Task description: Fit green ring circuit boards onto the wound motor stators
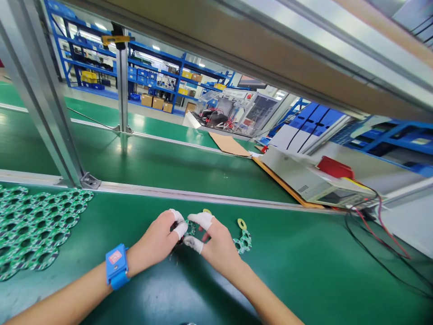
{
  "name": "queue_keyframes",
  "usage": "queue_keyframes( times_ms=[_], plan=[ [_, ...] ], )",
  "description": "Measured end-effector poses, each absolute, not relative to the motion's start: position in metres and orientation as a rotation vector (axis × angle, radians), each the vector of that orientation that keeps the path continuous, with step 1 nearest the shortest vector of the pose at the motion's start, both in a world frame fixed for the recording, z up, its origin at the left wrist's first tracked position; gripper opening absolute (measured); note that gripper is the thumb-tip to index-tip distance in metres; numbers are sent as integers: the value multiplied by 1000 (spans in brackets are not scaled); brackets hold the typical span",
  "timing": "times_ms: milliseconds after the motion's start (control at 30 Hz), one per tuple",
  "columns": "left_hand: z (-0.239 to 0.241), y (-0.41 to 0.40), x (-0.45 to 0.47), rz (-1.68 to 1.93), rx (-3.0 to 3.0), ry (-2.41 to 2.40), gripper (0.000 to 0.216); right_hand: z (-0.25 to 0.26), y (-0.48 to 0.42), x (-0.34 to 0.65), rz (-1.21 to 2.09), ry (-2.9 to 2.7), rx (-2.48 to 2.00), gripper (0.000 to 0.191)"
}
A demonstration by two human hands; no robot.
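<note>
In the middle of the bench, my left hand (165, 232) and my right hand (214, 239) meet with thumbs and forefingers pinched, white covers on the fingertips. Between them is a small green circuit board (191, 228), partly hidden by the fingers. Something dark shows under my left fingertips, with thin wire-like strands hanging below; its kind is unclear. Just right of my right hand lie more green ring-shaped circuit boards (244, 242) and a yellow ring (241, 224). Another yellow piece (207, 211) peeks out behind my right fingers. A blue wrist strap (117, 266) circles my left wrist.
A sheet of joined ring-shaped circuit boards (40, 225) covers the bench's left side. A metal post (50, 99) rises behind it, and a beam (270, 58) crosses overhead. At right stands a beige instrument (304, 178) with red and black cables (379, 239).
</note>
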State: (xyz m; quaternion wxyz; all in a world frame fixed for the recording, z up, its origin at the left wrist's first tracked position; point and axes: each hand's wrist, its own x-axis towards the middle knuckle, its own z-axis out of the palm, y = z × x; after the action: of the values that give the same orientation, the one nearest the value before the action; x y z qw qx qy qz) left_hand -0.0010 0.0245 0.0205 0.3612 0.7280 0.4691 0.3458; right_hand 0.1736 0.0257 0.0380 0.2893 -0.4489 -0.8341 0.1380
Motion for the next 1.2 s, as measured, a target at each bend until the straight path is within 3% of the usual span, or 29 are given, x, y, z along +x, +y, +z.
queue_keyframes(
  times_ms=[100, 233, 400, 500, 800, 1200],
  plan=[
    [20, 26, 0, 864, 1810, 1199, 15, 36, 23, 174, 97, -2305, -1171, 32],
    [14, 30, -5, 843, 1846, 1225, 17, 35, 29, 180, 65, -2399, -1207, 32],
    [0, 31, -17, 607, 2283, 1419, 43, 25, 38, 184, 492, -2247, -1325, 21],
    [-6, 29, -16, 471, 2370, 1444, 31, 17, 35, 177, 702, -2244, -1263, 19],
    [-7, 24, -9, 455, 2359, 1515, 26, 12, 21, 166, 294, -2502, -1359, 27],
    [-9, 25, -8, 435, 2307, 1515, 26, -20, 23, 175, 248, -2294, -1076, 39]
  ],
)
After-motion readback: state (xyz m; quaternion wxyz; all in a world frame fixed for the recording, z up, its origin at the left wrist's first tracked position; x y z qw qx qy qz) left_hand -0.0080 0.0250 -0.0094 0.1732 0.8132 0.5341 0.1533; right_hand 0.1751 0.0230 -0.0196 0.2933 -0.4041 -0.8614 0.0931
